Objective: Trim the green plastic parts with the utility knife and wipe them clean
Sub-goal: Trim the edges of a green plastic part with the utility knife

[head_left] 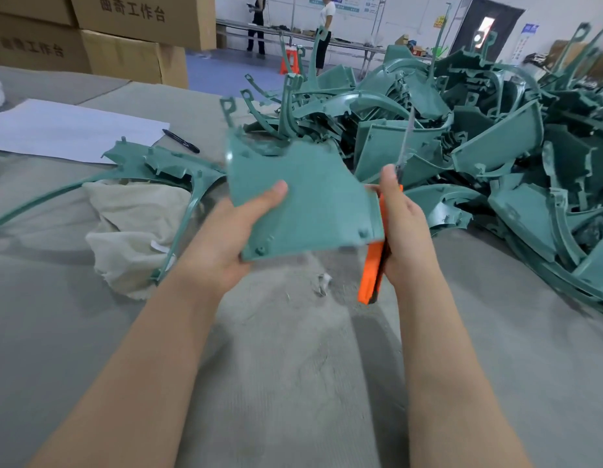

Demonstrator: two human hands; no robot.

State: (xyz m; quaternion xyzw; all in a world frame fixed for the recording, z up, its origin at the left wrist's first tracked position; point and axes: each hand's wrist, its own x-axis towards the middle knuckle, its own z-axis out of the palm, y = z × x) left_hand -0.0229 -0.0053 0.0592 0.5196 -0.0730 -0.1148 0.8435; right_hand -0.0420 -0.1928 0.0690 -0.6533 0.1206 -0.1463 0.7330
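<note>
The part is held in the air above the table, flat face to the camera, slightly blurred. The left hand grips its lower left corner, thumb pressed on the face; the other fingers are hidden behind. The right hand is wrapped round the orange knife, blade extended and pointing up, just beside the part's right edge. Both bare forearms reach forward. The pile of green parts lies to the right. The cloth lies to the left, a curved piece partly over it. Paper and pen lie beyond.
</note>
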